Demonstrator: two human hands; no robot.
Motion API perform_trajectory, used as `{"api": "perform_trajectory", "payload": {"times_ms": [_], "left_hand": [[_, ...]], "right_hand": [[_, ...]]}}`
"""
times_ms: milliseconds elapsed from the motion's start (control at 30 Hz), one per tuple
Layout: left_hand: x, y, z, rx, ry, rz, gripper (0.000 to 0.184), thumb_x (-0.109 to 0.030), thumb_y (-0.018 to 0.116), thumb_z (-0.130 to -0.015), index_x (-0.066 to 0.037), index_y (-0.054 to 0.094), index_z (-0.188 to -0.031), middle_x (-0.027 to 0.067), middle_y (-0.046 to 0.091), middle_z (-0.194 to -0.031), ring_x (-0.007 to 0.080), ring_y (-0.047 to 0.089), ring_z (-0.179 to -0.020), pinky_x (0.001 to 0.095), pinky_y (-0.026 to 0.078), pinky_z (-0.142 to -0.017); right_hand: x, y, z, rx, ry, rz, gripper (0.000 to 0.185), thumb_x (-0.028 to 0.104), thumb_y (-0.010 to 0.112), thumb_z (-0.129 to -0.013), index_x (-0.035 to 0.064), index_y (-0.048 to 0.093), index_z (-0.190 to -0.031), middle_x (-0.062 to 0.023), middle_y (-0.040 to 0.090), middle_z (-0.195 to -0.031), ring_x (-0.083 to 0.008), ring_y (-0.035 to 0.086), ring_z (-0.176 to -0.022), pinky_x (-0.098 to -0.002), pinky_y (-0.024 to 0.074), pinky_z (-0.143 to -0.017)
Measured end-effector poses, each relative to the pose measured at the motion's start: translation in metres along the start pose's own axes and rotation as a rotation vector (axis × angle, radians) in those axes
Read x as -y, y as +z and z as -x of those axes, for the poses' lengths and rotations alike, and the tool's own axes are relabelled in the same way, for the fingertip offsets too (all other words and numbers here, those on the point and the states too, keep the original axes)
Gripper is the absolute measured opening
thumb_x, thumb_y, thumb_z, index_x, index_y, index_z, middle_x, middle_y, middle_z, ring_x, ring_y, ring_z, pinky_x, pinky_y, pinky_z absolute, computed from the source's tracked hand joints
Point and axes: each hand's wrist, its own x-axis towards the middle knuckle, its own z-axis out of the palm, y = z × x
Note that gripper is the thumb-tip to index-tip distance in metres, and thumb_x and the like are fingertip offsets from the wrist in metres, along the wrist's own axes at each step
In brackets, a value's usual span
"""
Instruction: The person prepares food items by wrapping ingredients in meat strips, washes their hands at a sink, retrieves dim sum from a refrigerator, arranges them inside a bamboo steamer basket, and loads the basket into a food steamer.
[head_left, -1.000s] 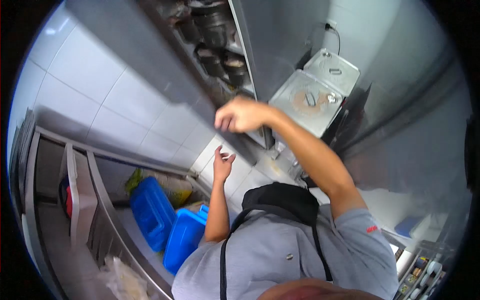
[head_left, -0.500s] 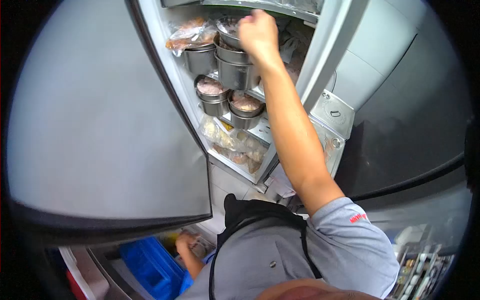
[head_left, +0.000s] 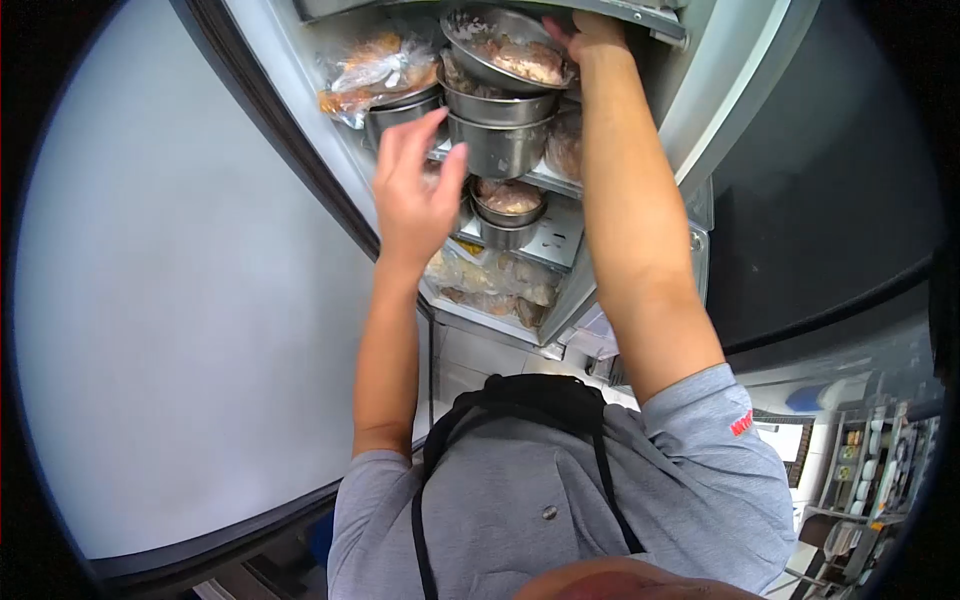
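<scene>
My left hand is raised in front of the fridge shelves, its fingers apart and holding nothing. Near its fingertips stands a stack of metal pots. A metal bowl with pieces of meat in it lies tilted on top of that stack. My right hand reaches in at the bowl's right rear side, beneath the shelf edge above. Most of its fingers are hidden there, so its grip does not show. Left of the stack, a plastic bag of food rests on another metal pot.
Food-filled metal containers stand on the shelf below, above bagged food at the bottom. The open fridge door borders my left arm. A dark appliance surface is on the right, with a loaded rack lower down.
My left hand has come up into view before the shelves. My right hand has moved right from the top bowl's rim to its rear side. The other person's hand is out of view.
</scene>
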Motion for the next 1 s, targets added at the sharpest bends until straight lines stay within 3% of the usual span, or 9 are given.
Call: {"api": "perform_trajectory", "payload": {"times_ms": [100,167,300,567,733,833,900,933,1000], "left_hand": [[-0.001,0.025,-0.027,-0.003,0.184,-0.139,0.043,-0.017,0.075,-0.081,-0.006,0.062,-0.12,0.016,0.054,-0.114,0.0301,0.054,-0.104,0.036,0.046,-0.089],[-0.003,0.041,-0.042,-0.023,0.256,-0.235,0.047,-0.024,0.078,-0.078,-0.011,0.061,-0.12,0.026,0.044,-0.123,0.0416,0.045,-0.115,0.0437,0.04,-0.097],[0.015,0.064,-0.058,-0.078,0.183,-0.291,0.045,-0.034,0.079,-0.075,-0.008,0.062,-0.108,0.0382,0.039,-0.122,0.0504,0.041,-0.118,0.0508,0.038,-0.099],[0.014,0.064,-0.077,-0.004,0.202,-0.332,0.044,-0.041,0.078,-0.075,-0.004,0.063,-0.095,0.0287,0.051,-0.111,0.0452,0.052,-0.1,0.0499,0.045,-0.085],[0.016,0.059,-0.082,0.056,0.124,-0.315,0.045,-0.044,0.077,-0.076,-0.005,0.062,-0.094,0.0271,0.05,-0.108,0.0437,0.052,-0.096,0.0491,0.044,-0.084],[0.021,0.062,-0.076,-0.04,0.188,-0.346,0.055,-0.046,0.078,-0.075,-0.003,0.057,-0.103,0.0277,0.045,-0.113,0.0423,0.047,-0.103,0.0478,0.042,-0.09],[0.029,0.069,-0.071,-0.084,0.093,-0.232,0.077,-0.045,0.083,-0.069,0.002,0.046,-0.117,0.0278,0.038,-0.121,0.0405,0.039,-0.113,0.0477,0.036,-0.097],[0.027,0.07,-0.069,-0.082,0.089,-0.234,0.077,-0.045,0.083,-0.069,0.002,0.046,-0.117,0.0278,0.038,-0.121,0.0405,0.039,-0.113,0.0477,0.036,-0.097],[0.021,0.074,-0.066,-0.202,0.105,-0.162,0.1,-0.04,0.089,-0.063,0.007,0.031,-0.129,0.026,0.034,-0.125,0.0384,0.033,-0.118,0.0484,0.032,-0.103]], "right_hand": [[0.001,-0.012,-0.017,0.043,-0.039,0.104,0.031,0.01,0.046,-0.096,0.0101,0.052,-0.126,-0.009,0.058,-0.115,-0.023,0.056,-0.092,-0.0373,0.0496,-0.079],[-0.001,-0.016,-0.022,0.056,-0.072,0.157,0.031,0.011,0.046,-0.096,0.0106,0.052,-0.127,-0.0088,0.058,-0.115,-0.0232,0.056,-0.092,-0.037,0.0495,-0.079],[-0.003,-0.024,-0.026,0.05,-0.12,0.226,0.033,0.013,0.046,-0.096,0.0114,0.051,-0.129,-0.0082,0.058,-0.116,-0.0236,0.056,-0.091,-0.0365,0.0495,-0.079],[-0.004,-0.035,-0.027,0.005,-0.204,0.308,0.036,0.018,0.047,-0.097,0.0131,0.049,-0.133,-0.007,0.058,-0.117,-0.0244,0.058,-0.089,-0.0356,0.0493,-0.078],[0.007,-0.025,0.027,-0.106,-0.285,0.482,0.039,0.018,0.042,-0.098,0.0069,0.046,-0.136,-0.012,0.054,-0.129,-0.0238,0.058,-0.097,-0.0354,0.0489,-0.084],[0.011,-0.03,0.05,-0.001,-0.372,0.406,0.035,0.019,0.041,-0.098,0.0033,0.05,-0.128,-0.0107,0.06,-0.111,-0.0198,0.059,-0.082,-0.0351,0.0495,-0.07],[0.019,-0.031,0.076,-0.011,-0.273,0.418,0.031,0.023,0.044,-0.098,-0.0016,0.053,-0.114,-0.01,0.057,-0.087,-0.0179,0.053,-0.062,-0.0338,0.0441,-0.052],[0.019,-0.032,0.086,-0.01,-0.269,0.42,0.031,0.023,0.044,-0.098,-0.0016,0.053,-0.114,-0.01,0.057,-0.087,-0.0179,0.053,-0.062,-0.0338,0.0441,-0.052],[0.022,-0.033,0.105,-0.007,-0.177,0.376,0.032,0.027,0.047,-0.096,-0.0035,0.052,-0.103,-0.0072,0.051,-0.074,-0.0162,0.045,-0.049,-0.0321,0.0352,-0.041]]}}
